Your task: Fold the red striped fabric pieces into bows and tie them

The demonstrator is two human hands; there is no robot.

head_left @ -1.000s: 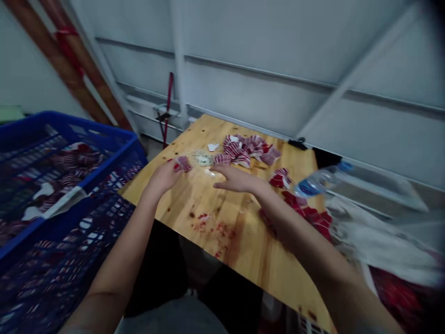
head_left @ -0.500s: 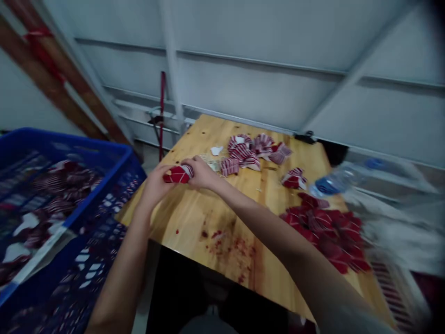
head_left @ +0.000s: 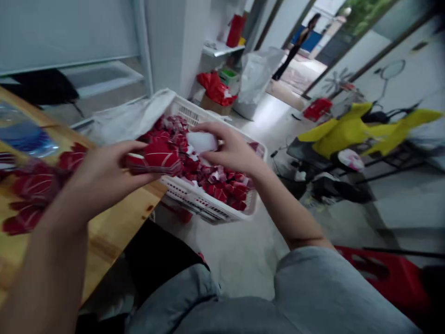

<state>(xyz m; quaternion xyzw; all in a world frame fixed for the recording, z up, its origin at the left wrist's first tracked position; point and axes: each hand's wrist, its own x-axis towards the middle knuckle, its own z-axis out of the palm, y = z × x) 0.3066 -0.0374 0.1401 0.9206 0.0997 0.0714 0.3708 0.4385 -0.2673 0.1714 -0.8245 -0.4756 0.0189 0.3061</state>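
Observation:
My left hand (head_left: 100, 178) grips a red fabric piece with thin white lines (head_left: 160, 157), its thumb on top and fingers below, over the table's edge. My right hand (head_left: 227, 146) is closed round a smooth white rounded piece (head_left: 201, 141), whose kind I cannot make out. Both hands are at a white plastic basket (head_left: 212, 214) heaped with red and white fabric pieces (head_left: 222, 181). More red fabric pieces (head_left: 34, 183) lie on the wooden table (head_left: 111, 227) to the left of my left hand.
A clear plastic bottle (head_left: 31, 134) lies on the table. White sheeting (head_left: 128, 118) drapes over the basket's far left corner. Beyond it stand a pale sack (head_left: 255, 79) and a red bag (head_left: 215, 88). Yellow cloth (head_left: 342, 132) hangs at right; a person (head_left: 295, 46) stands near the doorway.
My view has swung right from the table to the white basket. Both hands were together on one red and white fabric piece; now they are apart, the right holding a white piece.

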